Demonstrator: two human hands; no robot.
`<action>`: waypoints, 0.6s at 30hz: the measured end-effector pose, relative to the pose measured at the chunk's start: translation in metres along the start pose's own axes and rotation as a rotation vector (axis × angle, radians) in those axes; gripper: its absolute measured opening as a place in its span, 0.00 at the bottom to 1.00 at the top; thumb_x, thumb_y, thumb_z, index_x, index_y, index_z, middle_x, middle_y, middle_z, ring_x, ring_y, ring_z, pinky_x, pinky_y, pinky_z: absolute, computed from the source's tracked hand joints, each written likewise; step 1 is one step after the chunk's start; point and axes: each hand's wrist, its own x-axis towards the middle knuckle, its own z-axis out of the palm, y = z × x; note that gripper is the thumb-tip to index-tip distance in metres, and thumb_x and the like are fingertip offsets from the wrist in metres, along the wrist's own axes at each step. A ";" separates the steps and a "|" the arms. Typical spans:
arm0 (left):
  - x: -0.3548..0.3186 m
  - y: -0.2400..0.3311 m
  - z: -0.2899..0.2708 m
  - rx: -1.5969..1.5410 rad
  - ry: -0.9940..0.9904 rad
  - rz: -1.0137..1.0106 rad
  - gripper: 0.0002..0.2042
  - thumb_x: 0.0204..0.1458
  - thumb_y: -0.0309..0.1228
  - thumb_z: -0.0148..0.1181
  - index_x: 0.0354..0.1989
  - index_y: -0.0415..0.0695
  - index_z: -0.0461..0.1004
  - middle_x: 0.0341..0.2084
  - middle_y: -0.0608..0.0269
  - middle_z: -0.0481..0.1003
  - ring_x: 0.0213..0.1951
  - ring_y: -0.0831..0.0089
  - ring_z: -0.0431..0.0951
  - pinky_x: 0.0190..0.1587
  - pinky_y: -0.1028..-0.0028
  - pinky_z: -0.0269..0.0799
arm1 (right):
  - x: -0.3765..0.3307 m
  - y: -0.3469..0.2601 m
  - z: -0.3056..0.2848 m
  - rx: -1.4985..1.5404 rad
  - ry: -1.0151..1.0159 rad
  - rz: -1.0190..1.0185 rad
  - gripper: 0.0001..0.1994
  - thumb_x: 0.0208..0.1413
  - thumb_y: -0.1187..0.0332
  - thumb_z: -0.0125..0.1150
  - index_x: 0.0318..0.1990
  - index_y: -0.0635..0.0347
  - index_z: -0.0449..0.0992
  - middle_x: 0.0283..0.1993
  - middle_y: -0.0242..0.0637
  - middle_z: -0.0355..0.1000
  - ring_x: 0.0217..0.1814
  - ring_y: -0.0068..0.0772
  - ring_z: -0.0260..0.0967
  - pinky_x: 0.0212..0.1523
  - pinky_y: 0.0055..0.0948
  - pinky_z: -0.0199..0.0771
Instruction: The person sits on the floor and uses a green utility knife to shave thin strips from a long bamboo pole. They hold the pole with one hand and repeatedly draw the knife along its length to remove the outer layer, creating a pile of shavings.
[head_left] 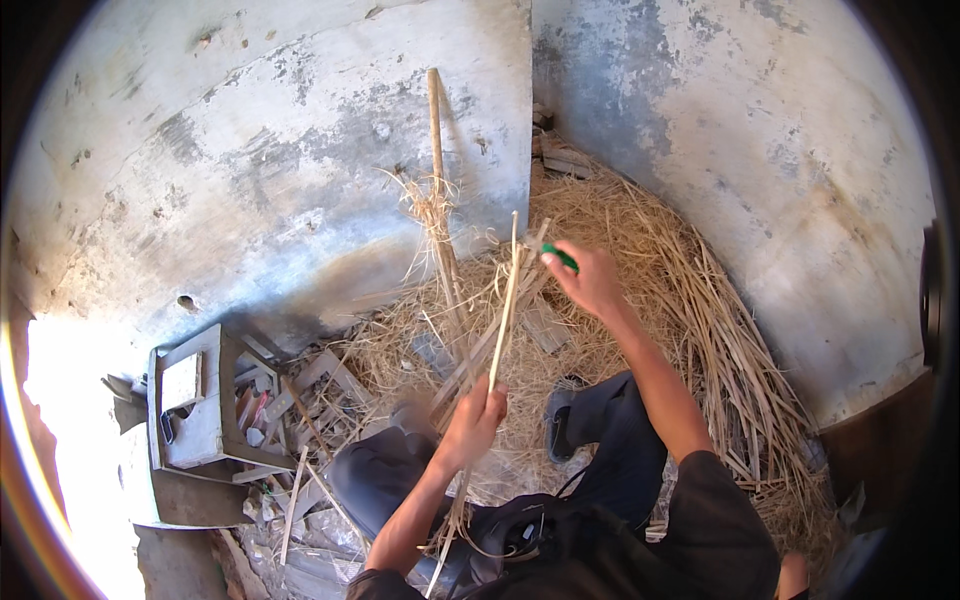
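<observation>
1. Walls (300, 150): two weathered grey-white plaster faces meet at a corner, far centre. Patchy, flaking.
2. Straw pile (690, 290): fills the far-right corner, dry yellow stalks spilling toward the near right.
3. Wooden stool (200, 400): near left, grey, tipped on its side, scrap wood bits around it.
4. Pole (436, 130): thin, leaning on the wall, far centre, loose straw tangled round its lower part.
5. Right hand (590, 278): arm stretched out far and slightly right, over the straw. Fingers closed round a small green-handled tool (560, 257); blade end not readable.
6. Left hand (475, 420): arm bent, near centre, fist wrapped tight round the lower end of a cane strip (505, 300).
7. Cane strip: pale, thin, straight, standing nearly upright from the left fist, top end just left of the tool. More splints fan out behind it, between the two hands.
</observation>
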 end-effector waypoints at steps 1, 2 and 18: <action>-0.001 0.010 0.003 -0.031 -0.027 -0.011 0.16 0.74 0.39 0.45 0.38 0.39 0.65 0.21 0.67 0.65 0.25 0.78 0.64 0.30 0.71 0.65 | 0.001 0.009 -0.007 0.010 0.039 0.044 0.23 0.70 0.47 0.55 0.45 0.58 0.84 0.20 0.29 0.72 0.14 0.21 0.60 0.14 0.27 0.60; 0.000 0.008 0.003 -0.037 -0.028 -0.021 0.15 0.74 0.39 0.45 0.39 0.39 0.65 0.22 0.68 0.65 0.25 0.78 0.64 0.30 0.71 0.64 | 0.001 0.018 -0.011 0.020 0.077 0.088 0.23 0.70 0.46 0.55 0.45 0.59 0.84 0.20 0.29 0.72 0.14 0.20 0.60 0.14 0.28 0.59; 0.013 -0.005 -0.007 -0.203 0.107 -0.073 0.13 0.73 0.39 0.49 0.46 0.40 0.68 0.23 0.70 0.66 0.26 0.81 0.64 0.29 0.74 0.63 | -0.031 -0.066 0.018 0.122 -0.272 -0.342 0.15 0.58 0.56 0.68 0.40 0.58 0.83 0.32 0.38 0.82 0.26 0.35 0.80 0.25 0.32 0.79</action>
